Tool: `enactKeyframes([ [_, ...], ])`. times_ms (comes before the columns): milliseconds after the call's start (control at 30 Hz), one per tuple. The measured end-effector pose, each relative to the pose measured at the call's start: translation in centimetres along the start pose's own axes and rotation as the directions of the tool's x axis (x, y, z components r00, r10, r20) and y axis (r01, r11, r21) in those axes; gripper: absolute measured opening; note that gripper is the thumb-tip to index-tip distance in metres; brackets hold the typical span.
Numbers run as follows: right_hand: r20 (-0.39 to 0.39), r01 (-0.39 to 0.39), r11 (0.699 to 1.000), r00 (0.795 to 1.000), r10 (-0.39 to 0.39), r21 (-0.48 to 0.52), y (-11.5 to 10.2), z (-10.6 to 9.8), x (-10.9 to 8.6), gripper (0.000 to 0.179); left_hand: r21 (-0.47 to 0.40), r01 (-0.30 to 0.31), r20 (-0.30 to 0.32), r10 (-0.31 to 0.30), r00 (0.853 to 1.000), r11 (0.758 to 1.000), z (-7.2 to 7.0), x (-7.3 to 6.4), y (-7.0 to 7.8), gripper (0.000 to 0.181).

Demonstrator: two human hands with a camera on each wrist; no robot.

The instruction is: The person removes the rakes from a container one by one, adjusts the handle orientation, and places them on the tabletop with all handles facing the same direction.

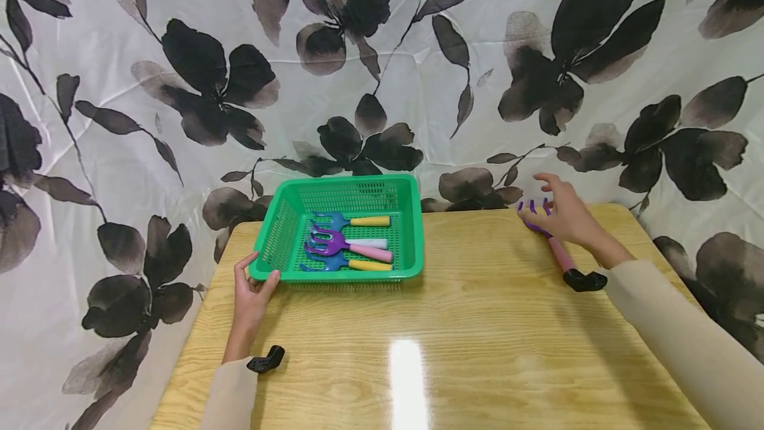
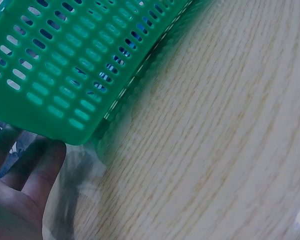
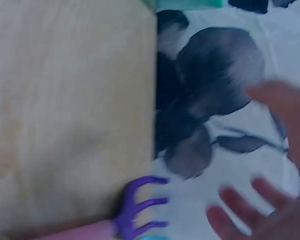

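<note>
A green plastic basket (image 1: pixel 418 231) with slotted walls stands at the back of the table, left of the middle. In it lie several small hand forks: a purple one with a pink handle (image 1: pixel 371 253), blue ones with yellow handles (image 1: pixel 371 221), and a pale handle partly covered. My left hand (image 1: pixel 249 297) holds the basket's front left corner, thumb and fingers at the rim. At the right, my right hand (image 1: pixel 567 214) hovers with spread fingers over another purple hand fork (image 3: pixel 127 217), whose pink handle (image 1: pixel 561 254) rests on the table; nothing is in that hand.
The wooden table (image 1: pixel 477 324) ends at the back against a white floral cloth (image 1: pixel 418 71). The right-hand fork's tines reach past the table's back edge in the right wrist view. Black wrist devices (image 1: pixel 266 359) sit on both sleeves.
</note>
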State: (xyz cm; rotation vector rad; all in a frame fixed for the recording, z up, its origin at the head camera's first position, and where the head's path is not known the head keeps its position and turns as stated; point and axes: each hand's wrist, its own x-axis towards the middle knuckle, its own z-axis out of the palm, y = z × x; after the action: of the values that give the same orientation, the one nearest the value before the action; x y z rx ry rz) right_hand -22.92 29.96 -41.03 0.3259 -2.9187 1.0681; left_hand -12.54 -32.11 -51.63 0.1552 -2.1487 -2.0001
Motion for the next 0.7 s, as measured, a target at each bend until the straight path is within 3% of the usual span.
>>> enactKeyframes([
  [100,0.116,0.097,0.993,0.988,-0.104,0.066,-2.1,-0.4,1.7,0.090,-0.008,-0.009,-0.001,0.009,1.000,1.000,0.0,0.0,0.0,0.066],
  [200,0.197,0.132,0.986,0.969,-0.151,0.103,-4.2,-0.4,3.3,0.089,-0.003,-0.018,0.000,0.018,1.000,1.000,0.0,-0.1,0.0,0.066],
  [400,0.271,0.212,0.966,0.931,-0.246,0.148,-8.7,1.3,6.3,0.081,-0.004,-0.013,0.000,0.013,1.000,1.000,-0.1,0.0,-0.1,0.066],
  [533,0.316,0.294,0.947,0.893,-0.319,0.127,-12.2,3.5,8.8,0.078,-0.005,-0.022,-0.008,0.022,1.000,1.000,-0.1,0.1,-0.1,0.066],
  [700,0.444,0.335,0.935,0.824,-0.350,0.116,-16.4,6.7,11.7,0.080,-0.015,-0.036,-0.007,0.036,0.999,0.999,-0.1,0.2,-0.3,0.067],
])
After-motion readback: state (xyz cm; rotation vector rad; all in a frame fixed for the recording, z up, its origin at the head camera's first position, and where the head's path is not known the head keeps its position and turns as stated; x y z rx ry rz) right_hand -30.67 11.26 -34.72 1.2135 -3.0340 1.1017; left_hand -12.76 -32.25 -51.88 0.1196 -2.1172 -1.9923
